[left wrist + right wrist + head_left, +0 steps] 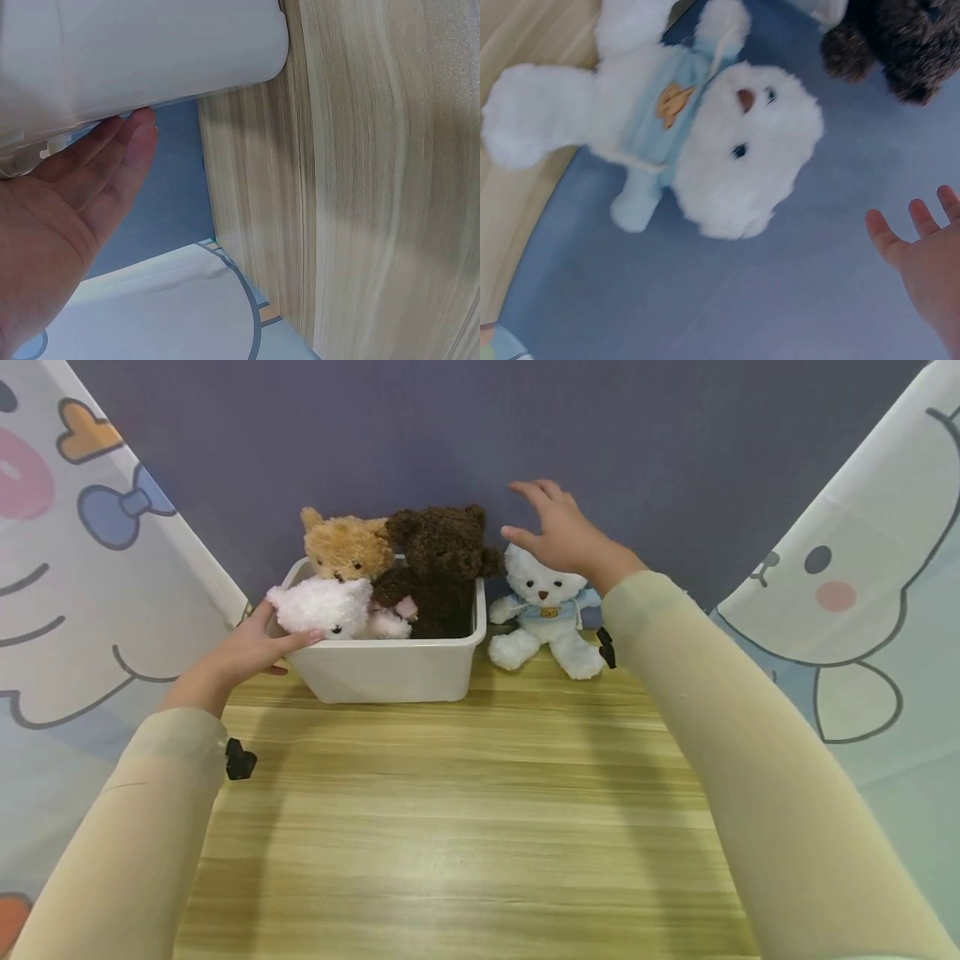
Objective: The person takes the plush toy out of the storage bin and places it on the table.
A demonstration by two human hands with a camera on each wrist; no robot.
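My left hand [251,647] grips the left end of a white plastic bin [390,672], thumb over the rim and fingers along its outer side. In the left wrist view, the fingers [124,161] lie against the bin wall. Inside the bin sit a pale pink plush toy [322,606], a tan teddy bear [348,547] and a dark brown teddy bear [442,547]. Raised in the air, my right hand [562,531] has its fingers spread and holds nothing. Below it sits a white teddy bear [735,150] in a light blue top, its head partly covered by the hand in the head view.
The bin and white bear stand on a wood-grain table [450,810], against a grey-blue back panel [315,435]. Cartoon-printed white cloths [60,593] hang at left and right. A small black clip [240,760] is on the left sleeve.
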